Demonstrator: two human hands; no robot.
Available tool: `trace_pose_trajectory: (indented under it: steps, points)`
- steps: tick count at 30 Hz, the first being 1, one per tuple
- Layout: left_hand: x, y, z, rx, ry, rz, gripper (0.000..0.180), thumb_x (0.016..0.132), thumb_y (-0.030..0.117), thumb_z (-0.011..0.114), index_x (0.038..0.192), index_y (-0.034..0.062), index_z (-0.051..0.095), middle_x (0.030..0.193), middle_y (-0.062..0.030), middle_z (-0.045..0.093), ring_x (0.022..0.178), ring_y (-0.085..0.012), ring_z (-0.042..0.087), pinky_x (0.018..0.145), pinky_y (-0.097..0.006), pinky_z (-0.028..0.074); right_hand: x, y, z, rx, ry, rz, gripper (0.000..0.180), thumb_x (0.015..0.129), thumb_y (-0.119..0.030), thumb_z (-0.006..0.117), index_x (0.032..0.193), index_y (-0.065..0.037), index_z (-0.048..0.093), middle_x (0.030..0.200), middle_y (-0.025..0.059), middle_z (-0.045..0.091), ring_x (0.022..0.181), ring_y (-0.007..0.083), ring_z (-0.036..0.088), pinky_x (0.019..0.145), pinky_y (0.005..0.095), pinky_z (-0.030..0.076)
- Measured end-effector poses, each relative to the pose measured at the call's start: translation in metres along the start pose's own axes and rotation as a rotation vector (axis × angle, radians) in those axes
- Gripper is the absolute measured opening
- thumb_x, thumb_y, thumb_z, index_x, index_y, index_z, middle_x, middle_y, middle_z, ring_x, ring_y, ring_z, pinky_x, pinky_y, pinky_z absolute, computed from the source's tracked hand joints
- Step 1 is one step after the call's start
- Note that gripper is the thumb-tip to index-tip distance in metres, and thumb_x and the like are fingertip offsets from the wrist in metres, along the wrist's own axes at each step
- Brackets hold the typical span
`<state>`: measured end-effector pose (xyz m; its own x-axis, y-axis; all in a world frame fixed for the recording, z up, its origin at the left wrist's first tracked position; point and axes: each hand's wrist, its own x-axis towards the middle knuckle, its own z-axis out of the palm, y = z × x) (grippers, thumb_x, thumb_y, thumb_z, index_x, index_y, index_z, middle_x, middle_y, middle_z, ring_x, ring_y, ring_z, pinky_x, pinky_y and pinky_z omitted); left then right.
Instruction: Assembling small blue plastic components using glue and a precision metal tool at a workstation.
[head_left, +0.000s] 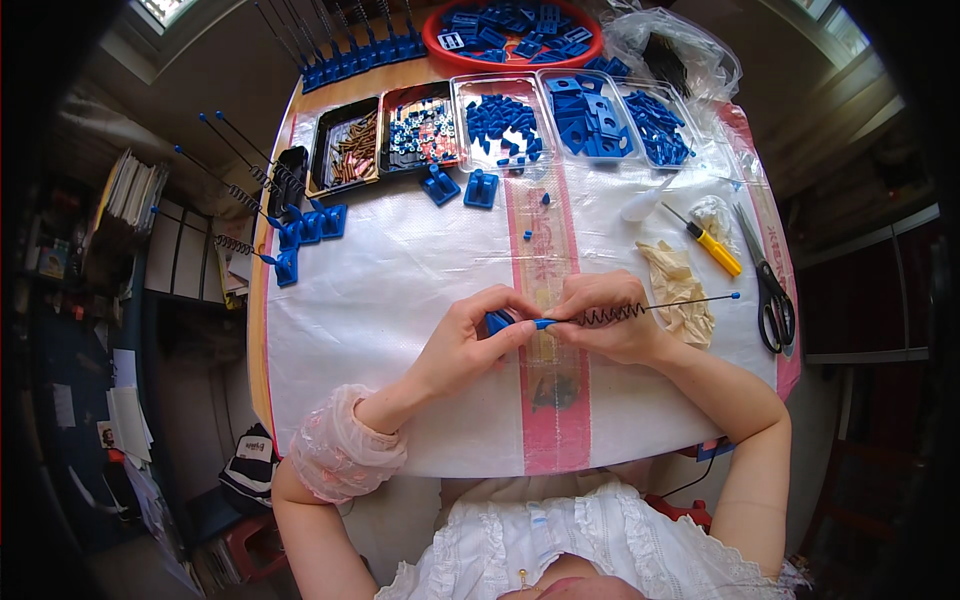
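Head view: two hands worked together on a blue part (497, 322) and a spring wire (612, 315).
Above the white sheet (400, 300), the left hand (460, 342) gripped the blue part, and the right hand (610, 296) was closed on the spring wire beside it, the wire's tip pointing right. Crumpled paper (685, 300), scissors (766, 272) and a screwdriver (720, 254) lay to the right; beyond stood trays (381, 140) and a red basin (510, 68).
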<state>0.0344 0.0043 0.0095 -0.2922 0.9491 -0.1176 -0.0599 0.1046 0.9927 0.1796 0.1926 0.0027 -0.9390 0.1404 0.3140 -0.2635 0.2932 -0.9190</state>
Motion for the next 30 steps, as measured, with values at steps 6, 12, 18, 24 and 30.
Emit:
trace_pose_trajectory:
  steps: [6,12,18,24,30]
  points:
    - [-0.0007,-0.0029,-0.0041,-0.017,-0.052,-0.044,0.018,0.097,0.023,0.067,0.104,0.0061,0.069,0.076,0.0048,0.061,0.063,-0.002,0.052,0.056,-0.02,0.042,0.0001,-0.0002,0.0001,0.007,-0.017,-0.013,0.014,0.076,0.003,0.077,0.089,-0.001,0.076,0.07,0.0054,0.063,0.062,0.0121,0.057,0.056,0.0274,0.041]
    - [-0.001,-0.0028,-0.0044,-0.004,-0.075,-0.019,0.017,0.098,0.023,0.066,0.102,0.006,0.066,0.077,0.0052,0.056,0.065,-0.0029,0.051,0.058,-0.021,0.042,-0.0001,-0.002,0.0004,-0.023,-0.023,-0.039,0.015,0.075,0.004,0.077,0.089,-0.001,0.076,0.071,0.0067,0.063,0.062,0.0136,0.057,0.056,0.028,0.041]
    - [-0.002,0.0035,-0.0034,0.008,-0.088,0.04,0.016,0.096,0.018,0.066,0.1,0.0025,0.063,0.092,0.0002,0.056,0.083,-0.0077,0.052,0.075,-0.024,0.043,-0.0006,-0.0043,0.002,-0.096,-0.022,-0.095,0.017,0.074,0.004,0.079,0.09,-0.001,0.076,0.072,0.0079,0.064,0.063,0.0167,0.06,0.056,0.029,0.044]
    - [-0.0023,0.0025,-0.0018,0.03,-0.077,0.06,0.015,0.095,0.015,0.066,0.101,0.0014,0.063,0.094,-0.0006,0.056,0.086,-0.0088,0.052,0.078,-0.025,0.043,-0.0003,-0.0057,0.0016,-0.099,-0.027,-0.093,0.017,0.074,0.004,0.079,0.09,-0.001,0.076,0.072,0.0079,0.064,0.062,0.0169,0.06,0.056,0.0294,0.044]
    - [-0.0022,0.0031,-0.0039,-0.021,-0.1,-0.003,0.014,0.097,0.017,0.066,0.1,0.0032,0.064,0.088,0.0025,0.055,0.077,-0.0052,0.05,0.069,-0.022,0.04,0.0001,-0.0064,-0.0001,-0.056,-0.035,-0.041,0.015,0.075,0.004,0.078,0.089,-0.001,0.076,0.07,0.0073,0.063,0.061,0.0153,0.058,0.055,0.0294,0.042]
